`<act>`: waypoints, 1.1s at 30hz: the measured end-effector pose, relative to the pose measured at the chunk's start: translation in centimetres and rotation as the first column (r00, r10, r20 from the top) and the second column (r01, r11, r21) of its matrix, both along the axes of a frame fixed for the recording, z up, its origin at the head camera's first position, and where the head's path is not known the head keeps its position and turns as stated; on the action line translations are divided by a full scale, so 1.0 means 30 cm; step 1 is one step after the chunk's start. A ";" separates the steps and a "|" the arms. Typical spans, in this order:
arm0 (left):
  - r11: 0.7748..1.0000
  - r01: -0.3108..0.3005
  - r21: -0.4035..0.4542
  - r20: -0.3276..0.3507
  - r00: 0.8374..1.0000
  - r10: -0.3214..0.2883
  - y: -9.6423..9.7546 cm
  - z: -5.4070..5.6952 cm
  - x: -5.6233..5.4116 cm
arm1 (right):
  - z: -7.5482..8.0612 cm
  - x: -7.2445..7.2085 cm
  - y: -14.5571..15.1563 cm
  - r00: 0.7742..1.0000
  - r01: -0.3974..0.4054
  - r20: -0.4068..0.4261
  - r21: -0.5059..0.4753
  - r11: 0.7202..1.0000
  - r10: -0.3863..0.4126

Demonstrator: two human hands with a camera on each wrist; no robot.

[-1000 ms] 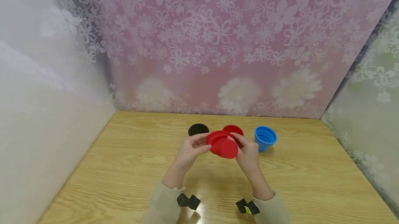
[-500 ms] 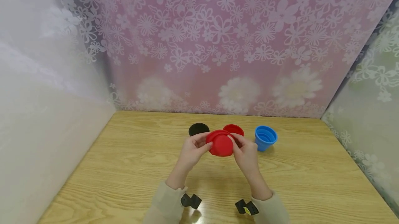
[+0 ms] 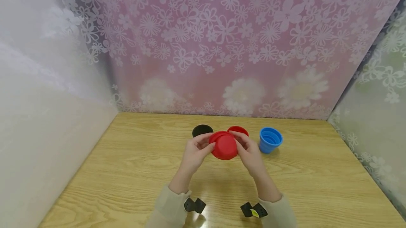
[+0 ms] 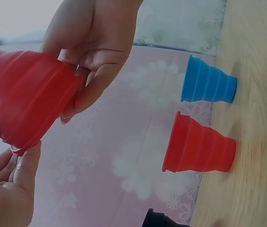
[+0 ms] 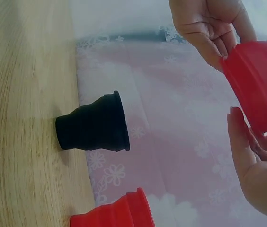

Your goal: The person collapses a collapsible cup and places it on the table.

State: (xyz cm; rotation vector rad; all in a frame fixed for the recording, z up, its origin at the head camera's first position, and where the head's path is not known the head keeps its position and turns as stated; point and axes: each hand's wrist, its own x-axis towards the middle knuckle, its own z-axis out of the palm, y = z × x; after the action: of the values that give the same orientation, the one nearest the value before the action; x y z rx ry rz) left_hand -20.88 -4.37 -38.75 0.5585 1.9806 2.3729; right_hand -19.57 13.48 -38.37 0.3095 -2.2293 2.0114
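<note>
A red collapsible cup is held up over the table, tilted with its round base toward the head camera and its ridged rim away. My left hand pinches the rim's left side between thumb and fingers. On the opposite side my right hand grips the same cup, thumb near the base and fingers at the rim. The left wrist view shows the stepped wall of the held cup between both hands. Its inside is hidden.
Behind the hands, a black cup, a second red cup and a blue cup stand upright in a row on the wooden table. Flowered cloth walls enclose the back and sides.
The held cup's base has swung from the lower right toward the middle, now facing the head camera. My right hand has shifted its fingers along the rim. The standing cups have stayed put.
</note>
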 end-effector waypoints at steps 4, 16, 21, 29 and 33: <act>0.995 -0.081 0.064 0.019 0.997 0.080 -0.003 0.006 -0.001 | 0.009 0.004 0.003 0.996 -0.078 0.027 -0.109 0.991 0.082; 0.977 -0.117 0.178 0.043 0.993 0.111 -0.006 0.015 0.002 | 0.008 0.004 0.017 0.981 -0.188 0.014 -0.177 0.966 0.193; 0.982 -0.048 0.180 0.057 0.998 0.038 -0.008 0.019 0.010 | 0.014 0.006 0.023 0.985 -0.168 0.011 -0.219 0.961 0.175; 0.983 0.041 0.180 0.017 0.999 -0.045 -0.010 0.023 0.014 | 0.014 0.006 0.025 0.986 -0.166 -0.009 -0.246 0.955 0.169; 0.979 0.055 0.195 0.009 0.998 -0.058 -0.008 0.020 0.012 | 0.009 0.004 0.020 0.990 -0.142 -0.019 -0.239 0.961 0.141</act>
State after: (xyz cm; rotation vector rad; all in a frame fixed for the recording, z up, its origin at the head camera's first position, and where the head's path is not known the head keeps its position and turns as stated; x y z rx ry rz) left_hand -20.51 -4.61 -38.16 0.5910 1.7133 2.5439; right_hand -19.46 14.07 -38.09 0.4554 -1.9844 2.3226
